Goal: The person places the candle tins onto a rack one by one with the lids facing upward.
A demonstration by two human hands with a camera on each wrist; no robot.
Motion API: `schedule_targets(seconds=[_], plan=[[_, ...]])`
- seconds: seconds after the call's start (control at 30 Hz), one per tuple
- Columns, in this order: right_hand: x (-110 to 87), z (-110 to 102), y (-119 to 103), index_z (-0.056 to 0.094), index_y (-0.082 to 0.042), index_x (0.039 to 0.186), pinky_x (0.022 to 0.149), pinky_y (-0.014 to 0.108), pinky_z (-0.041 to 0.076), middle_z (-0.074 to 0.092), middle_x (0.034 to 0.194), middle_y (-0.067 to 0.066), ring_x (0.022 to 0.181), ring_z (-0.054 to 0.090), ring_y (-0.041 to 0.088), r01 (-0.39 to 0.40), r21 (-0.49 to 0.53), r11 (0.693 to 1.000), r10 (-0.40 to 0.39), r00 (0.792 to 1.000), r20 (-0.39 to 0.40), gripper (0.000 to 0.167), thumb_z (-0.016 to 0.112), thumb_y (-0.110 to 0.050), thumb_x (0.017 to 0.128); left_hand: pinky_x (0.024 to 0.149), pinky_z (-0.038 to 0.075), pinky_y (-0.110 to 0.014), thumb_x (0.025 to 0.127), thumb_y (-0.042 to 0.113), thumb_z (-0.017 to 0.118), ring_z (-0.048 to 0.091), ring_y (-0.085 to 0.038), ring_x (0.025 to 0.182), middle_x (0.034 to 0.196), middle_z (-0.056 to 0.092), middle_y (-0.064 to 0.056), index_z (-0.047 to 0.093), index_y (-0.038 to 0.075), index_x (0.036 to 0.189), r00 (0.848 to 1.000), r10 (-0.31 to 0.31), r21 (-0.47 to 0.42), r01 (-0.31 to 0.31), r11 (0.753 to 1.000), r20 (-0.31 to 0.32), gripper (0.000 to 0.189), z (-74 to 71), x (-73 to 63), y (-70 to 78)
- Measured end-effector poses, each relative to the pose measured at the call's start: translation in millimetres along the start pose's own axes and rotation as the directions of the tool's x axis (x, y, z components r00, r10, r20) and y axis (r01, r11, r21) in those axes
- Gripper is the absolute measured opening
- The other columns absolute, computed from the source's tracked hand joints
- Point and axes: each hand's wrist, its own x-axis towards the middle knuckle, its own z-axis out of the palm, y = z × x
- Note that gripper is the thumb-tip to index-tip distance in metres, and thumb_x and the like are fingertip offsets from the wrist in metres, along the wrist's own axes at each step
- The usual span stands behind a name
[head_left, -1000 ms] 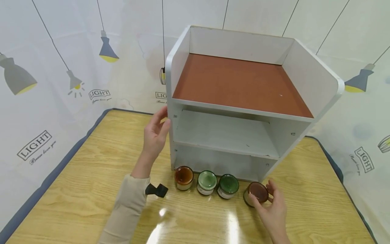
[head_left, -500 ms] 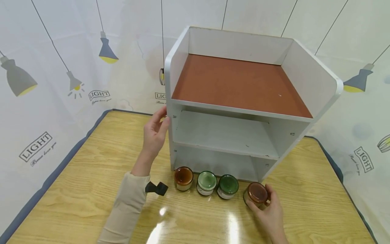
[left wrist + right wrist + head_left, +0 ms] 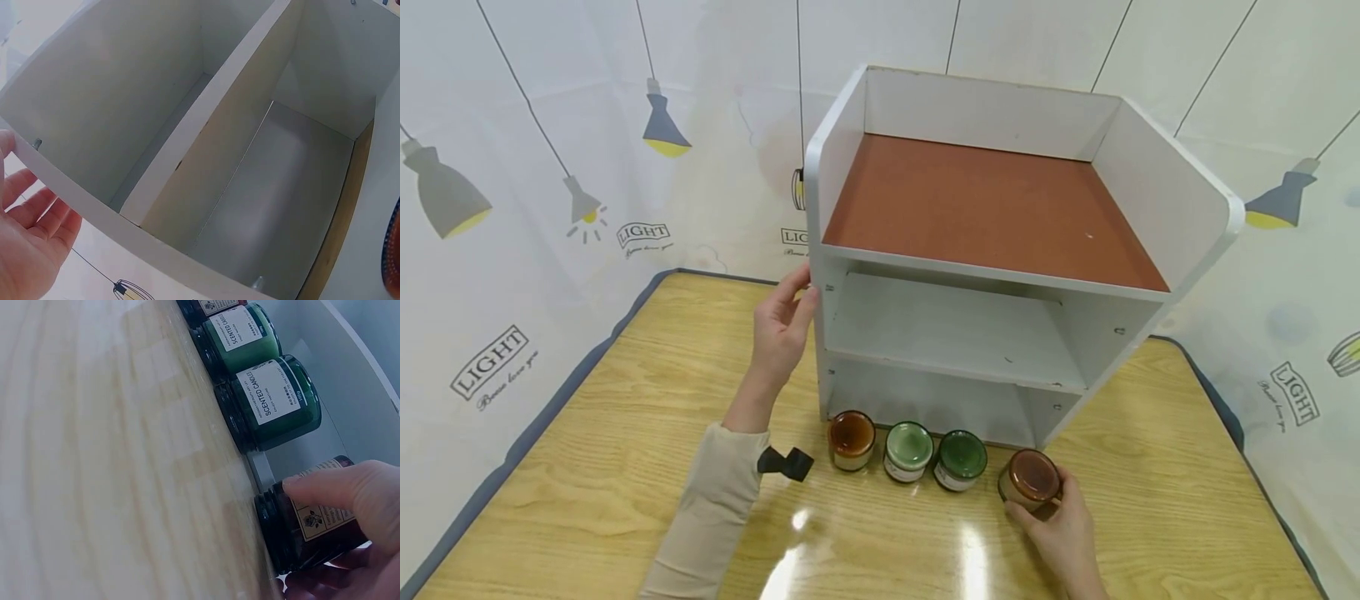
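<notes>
My right hand (image 3: 1063, 533) holds a brown scented candle jar (image 3: 1034, 477), thumb on its near side and fingers round the far side. In the right wrist view this candle (image 3: 322, 515) stands with its black lid down against the table. To its left stand a dark green candle (image 3: 962, 454), a light green candle (image 3: 909, 447) and an amber candle (image 3: 852, 435), lined up before a small white cabinet (image 3: 955, 321). My left hand (image 3: 781, 333) touches the cabinet's left side panel with loosely bent fingers; in the left wrist view its fingers (image 3: 40, 209) lie outside that panel.
The cabinet has two compartments divided by a shelf (image 3: 955, 358), below a reddish-brown top (image 3: 992, 208) with raised sides. It stands on a wooden table (image 3: 625, 467). A white cloth (image 3: 572, 100) printed with lamps hangs behind. A black strap (image 3: 786, 464) sticks out from the left cuff.
My right thumb has slid from the brown candle's top edge down to its near side, and the hand has drawn in around the jar. The left hand and the other candles stay put.
</notes>
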Motion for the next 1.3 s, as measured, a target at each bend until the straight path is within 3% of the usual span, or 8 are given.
schedule_targets(seconds=[0.17,0.6,0.87,1.03,1.3], plan=[[-0.5,0.5,1.4,0.04,0.014,0.123,0.089,0.055,0.041,0.054,0.111,0.033,0.104,0.053,0.044,0.014,-0.013,1.0,-0.014,1.0,-0.002,0.073,0.083,-0.008,0.068,0.089,0.047,-0.025,0.096,-0.004,0.044,0.052,-0.013,0.109,0.126,0.052,-0.026,0.046,-0.013,0.129,1.0,0.003,0.001,-0.003,1.0,0.0,0.034,0.2,0.0,0.6],[2.5,-0.4,3.4,0.044,0.008,0.123,0.086,0.049,0.043,0.058,0.11,0.028,0.103,0.056,0.039,-0.049,-0.01,0.999,0.049,0.999,0.016,0.071,0.084,-0.014,0.068,0.089,0.047,-0.026,0.096,-0.004,0.045,0.053,-0.014,0.11,0.126,0.054,-0.019,0.046,-0.012,0.129,1.0,0.008,-0.013,-0.008,1.0,0.004,0.034,0.7,0.1,-1.3],[3.3,-0.3,5.0,0.047,0.006,0.12,0.074,0.024,0.048,0.06,0.108,0.024,0.1,0.056,0.032,-0.025,0.013,1.0,0.025,1.0,-0.002,0.069,0.086,-0.01,0.065,0.088,0.047,-0.025,0.096,-0.003,0.045,0.053,-0.014,0.109,0.126,0.054,-0.021,0.046,-0.013,0.129,1.0,0.024,-0.011,-0.024,1.0,0.006,0.034,0.7,0.5,-1.9],[3.3,-0.7,5.6,0.048,0.005,0.119,0.073,0.022,0.048,0.06,0.108,0.025,0.099,0.056,0.032,0.0,0.006,1.0,0.0,1.0,-0.02,0.07,0.087,-0.009,0.063,0.088,0.047,-0.025,0.096,-0.003,0.046,0.054,-0.012,0.108,0.124,0.055,-0.021,0.047,-0.013,0.128,1.0,0.031,0.0,-0.031,1.0,0.0,0.034,0.5,0.8,-2.7],[6.0,-3.2,0.3,0.048,0.001,0.12,0.071,0.009,0.045,0.059,0.111,0.018,0.093,0.047,0.001,-0.062,0.103,0.993,0.063,0.998,-0.013,0.069,0.085,-0.002,0.062,0.087,0.048,-0.026,0.095,-0.004,0.045,0.054,-0.013,0.107,0.124,0.055,-0.02,0.047,-0.012,0.129,1.0,0.019,0.005,-0.019,1.0,0.0,0.034,0.2,0.3,-1.6]])
